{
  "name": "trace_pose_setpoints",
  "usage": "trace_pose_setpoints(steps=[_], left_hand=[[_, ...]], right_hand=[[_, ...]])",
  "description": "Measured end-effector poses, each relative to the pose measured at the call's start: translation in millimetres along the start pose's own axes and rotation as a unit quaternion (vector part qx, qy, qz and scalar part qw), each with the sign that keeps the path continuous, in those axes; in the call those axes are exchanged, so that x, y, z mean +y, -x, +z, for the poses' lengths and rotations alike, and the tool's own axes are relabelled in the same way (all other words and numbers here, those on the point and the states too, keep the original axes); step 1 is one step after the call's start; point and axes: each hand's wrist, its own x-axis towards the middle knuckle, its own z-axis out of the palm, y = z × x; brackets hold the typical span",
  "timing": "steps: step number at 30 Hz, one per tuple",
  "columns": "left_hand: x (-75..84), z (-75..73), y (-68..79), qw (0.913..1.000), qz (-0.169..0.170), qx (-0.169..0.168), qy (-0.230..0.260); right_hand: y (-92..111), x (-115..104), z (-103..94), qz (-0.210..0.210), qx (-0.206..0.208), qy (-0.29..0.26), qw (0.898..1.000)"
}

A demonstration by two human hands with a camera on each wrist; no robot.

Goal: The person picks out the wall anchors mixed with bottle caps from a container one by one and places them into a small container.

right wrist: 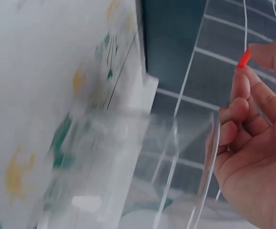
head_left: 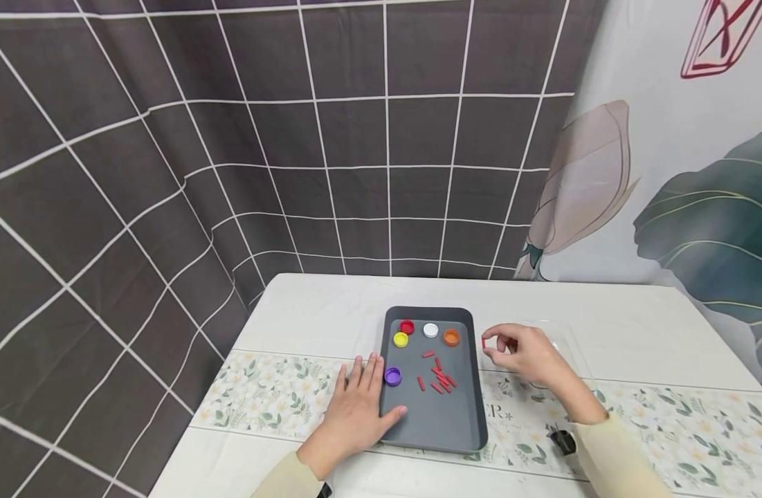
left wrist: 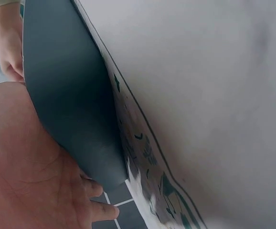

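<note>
Between thumb and index finger, my right hand (head_left: 524, 354) pinches a small red stick (right wrist: 243, 59), just off the right side of a dark grey tray (head_left: 433, 427). Its other fingers are bent toward the palm. My left hand (head_left: 354, 409) lies flat with straight fingers along the tray's left rim, the thumb reaching over the edge. Several more red sticks (head_left: 421, 383) are scattered in the middle of the tray. Round lids stand in it too: red (head_left: 407, 327), yellow (head_left: 401, 339), white (head_left: 430, 330) and orange (head_left: 452, 337) at the far end, purple (head_left: 392, 376) by the left wall.
A clear plastic container (right wrist: 190, 148) stands on the table right of the tray, partly behind my right hand and forearm. The white table (head_left: 331, 304) has a floral band across it. Behind it hangs a dark curtain (head_left: 349, 194) with white grid lines.
</note>
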Motion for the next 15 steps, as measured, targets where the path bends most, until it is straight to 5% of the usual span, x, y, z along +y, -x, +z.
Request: trace_pose_setpoints(steps=[15], left_hand=[[-0.9,2.7,-1.0,1.0000,0.000,0.005,-0.004]], right_hand=[[26.0,35.8,-40.8,0.003,0.051,0.025,0.998]])
